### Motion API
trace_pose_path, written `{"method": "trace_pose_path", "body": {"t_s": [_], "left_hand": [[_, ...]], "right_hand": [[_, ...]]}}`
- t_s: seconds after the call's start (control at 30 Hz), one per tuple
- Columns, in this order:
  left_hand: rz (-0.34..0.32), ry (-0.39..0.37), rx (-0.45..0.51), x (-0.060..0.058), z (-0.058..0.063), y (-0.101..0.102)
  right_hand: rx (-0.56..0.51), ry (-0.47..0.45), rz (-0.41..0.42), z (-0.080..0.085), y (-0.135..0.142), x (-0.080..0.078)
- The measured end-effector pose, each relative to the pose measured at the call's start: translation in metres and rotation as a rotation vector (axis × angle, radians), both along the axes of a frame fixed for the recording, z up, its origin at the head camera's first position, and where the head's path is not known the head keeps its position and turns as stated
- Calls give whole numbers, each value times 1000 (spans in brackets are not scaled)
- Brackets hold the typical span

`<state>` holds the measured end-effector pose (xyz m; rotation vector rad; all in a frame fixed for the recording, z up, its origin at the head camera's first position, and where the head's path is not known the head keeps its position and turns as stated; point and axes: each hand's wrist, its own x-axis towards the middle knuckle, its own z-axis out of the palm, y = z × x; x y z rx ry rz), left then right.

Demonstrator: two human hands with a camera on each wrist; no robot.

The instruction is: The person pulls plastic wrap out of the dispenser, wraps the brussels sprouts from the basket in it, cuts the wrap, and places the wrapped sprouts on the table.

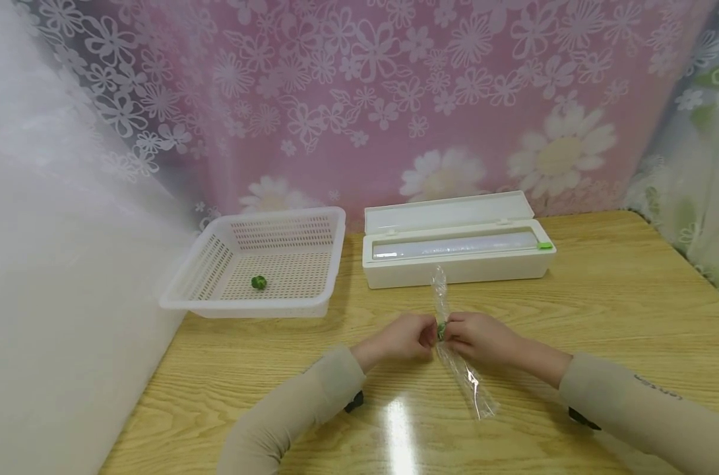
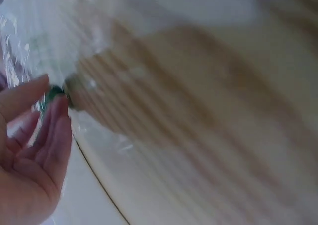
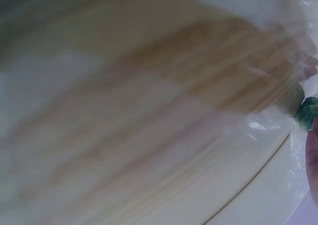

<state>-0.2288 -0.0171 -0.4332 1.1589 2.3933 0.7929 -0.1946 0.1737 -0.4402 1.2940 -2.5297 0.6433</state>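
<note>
A small broccoli floret (image 1: 441,330) lies wrapped in a twisted strip of clear plastic wrap (image 1: 468,382) between the two hands, over the table. From the left, my left hand (image 1: 404,336) pinches at the wrapped floret; in the left wrist view its fingertips (image 2: 58,106) meet the green floret (image 2: 52,93). On the other side my right hand (image 1: 481,338) grips the floret and film with thumb and fingers. The right wrist view shows the floret (image 3: 307,113) and part of a finger (image 3: 312,160) at its right edge; most of that hand is hidden there.
Behind the hands stands a white plastic wrap dispenser box (image 1: 457,272), lid raised, with a roll of film (image 1: 454,247) inside and a green slider (image 1: 545,245). At the left, a white perforated basket (image 1: 252,305) holds another broccoli floret (image 1: 258,282). A floral curtain (image 1: 347,119) hangs behind the wooden table (image 1: 621,297).
</note>
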Motion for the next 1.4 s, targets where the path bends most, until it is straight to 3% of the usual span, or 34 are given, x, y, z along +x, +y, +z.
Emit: {"method": "trace_pose_path", "body": {"t_s": [0.17, 0.3, 0.43, 0.57, 0.73, 0.87, 1.03, 1.17, 1.3, 1.4], "left_hand": [[5, 179, -93, 5, 2, 7], [13, 243, -121, 7, 4, 12], [12, 258, -118, 9, 5, 13], [11, 254, -102, 9, 4, 12], [27, 233, -91, 6, 3, 12], [41, 203, -100, 5, 5, 12], [34, 210, -98, 1, 6, 12], [-2, 227, -77, -1, 5, 13], [-31, 204, -68, -2, 7, 16], [-20, 170, -76, -2, 8, 17]], "right_hand": [[1, -137, -65, 3, -1, 2], [-18, -222, -81, 3, -1, 2], [-52, -272, -63, 3, 1, 2], [-80, -254, -43, 6, 0, 4], [-49, -250, -81, 11, -1, 10], [-2, -142, -92, 13, -1, 12], [-30, 25, -36, 13, 0, 10], [-82, 49, 14, 13, 1, 7], [-110, -24, -74, 13, 3, 6], [-141, -181, -185, 14, 4, 6]]}}
